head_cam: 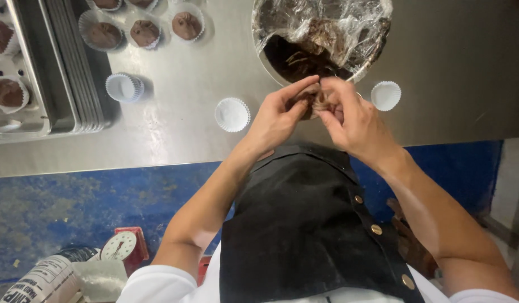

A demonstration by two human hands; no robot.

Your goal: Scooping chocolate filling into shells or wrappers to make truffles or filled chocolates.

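I am pinching a small lump of brown chocolate dough between both hands. My left hand and right hand are curling their fingers around it, beside the round metal bowl.

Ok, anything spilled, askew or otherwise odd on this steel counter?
Nothing spilled. The plastic wrap on the bowl is crumpled and only part peeled back. Both hands, left hand and right hand, pinch a brown lump. Empty paper cups sit scattered but upright.
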